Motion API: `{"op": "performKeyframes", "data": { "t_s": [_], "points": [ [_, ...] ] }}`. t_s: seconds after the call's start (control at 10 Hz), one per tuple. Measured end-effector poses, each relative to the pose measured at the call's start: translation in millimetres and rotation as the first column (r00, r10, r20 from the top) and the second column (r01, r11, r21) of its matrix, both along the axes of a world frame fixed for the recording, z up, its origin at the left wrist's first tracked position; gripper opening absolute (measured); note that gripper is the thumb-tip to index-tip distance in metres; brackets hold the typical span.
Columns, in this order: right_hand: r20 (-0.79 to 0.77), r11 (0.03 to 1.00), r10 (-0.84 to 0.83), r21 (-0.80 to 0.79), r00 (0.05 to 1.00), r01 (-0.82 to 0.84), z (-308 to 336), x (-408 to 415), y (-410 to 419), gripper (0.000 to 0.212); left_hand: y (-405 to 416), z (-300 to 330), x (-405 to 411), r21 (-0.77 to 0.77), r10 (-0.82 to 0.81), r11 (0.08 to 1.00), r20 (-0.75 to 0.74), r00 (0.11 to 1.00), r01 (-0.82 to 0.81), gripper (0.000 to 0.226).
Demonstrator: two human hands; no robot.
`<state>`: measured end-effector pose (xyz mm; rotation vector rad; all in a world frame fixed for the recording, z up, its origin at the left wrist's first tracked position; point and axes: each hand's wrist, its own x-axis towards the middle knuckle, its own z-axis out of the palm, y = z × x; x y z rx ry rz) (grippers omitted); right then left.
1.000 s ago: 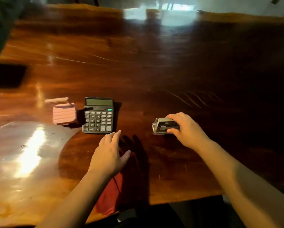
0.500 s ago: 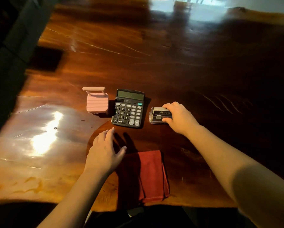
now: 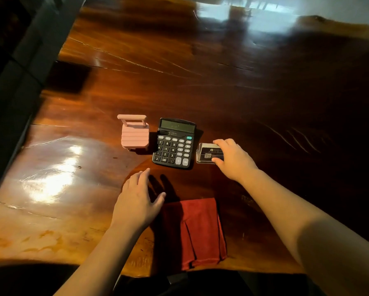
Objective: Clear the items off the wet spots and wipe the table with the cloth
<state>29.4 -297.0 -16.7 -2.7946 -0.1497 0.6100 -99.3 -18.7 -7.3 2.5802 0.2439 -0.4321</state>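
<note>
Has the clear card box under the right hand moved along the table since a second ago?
Yes. The card box, held by the right hand, has slid left: a wide gap separated it from the calculator, and now it sits right beside it.

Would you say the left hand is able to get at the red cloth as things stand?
Probably yes. The left hand lies open on the table right beside the red cloth, with nothing between them; the right hand is on the card holder.

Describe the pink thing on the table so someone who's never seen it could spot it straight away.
On the wooden table, three small items sit in a row beyond the red cloth. The pink stand is the leftmost, beside the black calculator. It alone is pink and ribbed, shaped like a tiny suitcase with a raised handle.
</note>
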Motion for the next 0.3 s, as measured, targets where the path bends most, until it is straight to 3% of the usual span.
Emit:
{"op": "performKeyframes", "data": {
  "t_s": [0.1, 0.3],
  "points": [
    [-0.015, 0.999, -0.039, 0.016, 0.999, 0.039, 3, -3, 0, 0.077, 5, 0, 0, -0.029, -0.025, 0.999, 0.001, 1.0, 0.025, 0.082],
    [0.046, 0.992, -0.128, 0.014, 0.991, 0.127, 27, -16, -1, 0.08, 22, 10, 2, -0.042, -0.072, 0.997, 0.007, 0.997, 0.072, 0.085]
  ]
}}
